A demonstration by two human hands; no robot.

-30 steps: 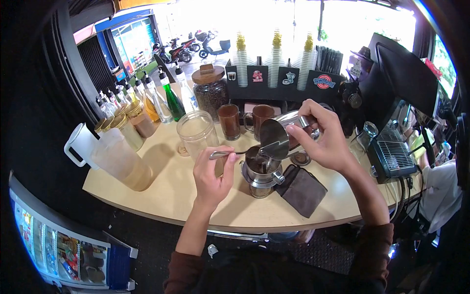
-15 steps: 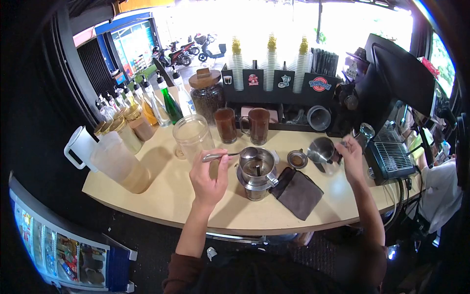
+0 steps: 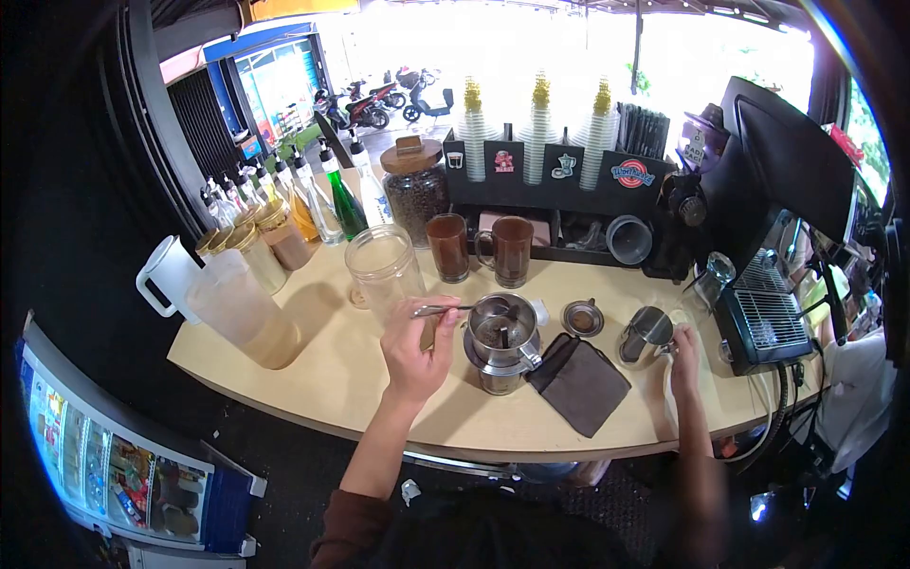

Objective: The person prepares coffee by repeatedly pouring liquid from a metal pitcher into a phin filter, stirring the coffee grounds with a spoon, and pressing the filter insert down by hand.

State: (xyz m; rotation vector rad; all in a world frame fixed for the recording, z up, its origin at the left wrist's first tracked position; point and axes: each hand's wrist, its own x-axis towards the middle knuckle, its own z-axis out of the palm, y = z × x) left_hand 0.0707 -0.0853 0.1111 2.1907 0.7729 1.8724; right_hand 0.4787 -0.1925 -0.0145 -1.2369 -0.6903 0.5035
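Note:
My left hand [image 3: 417, 349] is closed on the handle of a metal spoon [image 3: 438, 310], whose bowl sits inside the rim of a metal coffee dripper [image 3: 502, 349]. Dark wet grounds seem to lie in the dripper, which rests on a glass [image 3: 500, 381]. On the right, my right hand [image 3: 684, 353] grips the handle of a metal pitcher [image 3: 645, 334]. The pitcher is upright, at or just above the counter; I cannot tell whether it touches. Between them are a small round metal dish [image 3: 582, 318] and a folded dark cloth [image 3: 580, 387].
Two glass mugs of brown drink [image 3: 512, 251], a clear empty-looking jar [image 3: 379, 256] and a jar of coffee beans [image 3: 415, 199] stand behind. Plastic jugs [image 3: 242, 318] and pump bottles [image 3: 343, 199] line the left. A black cup organizer [image 3: 512, 228] and a machine [image 3: 758, 313] border the counter.
My right hand has brought the metal pitcher down and nearer to me, from a tilted to an upright pose. My left hand still holds the spoon at the dripper; the view has shifted slightly.

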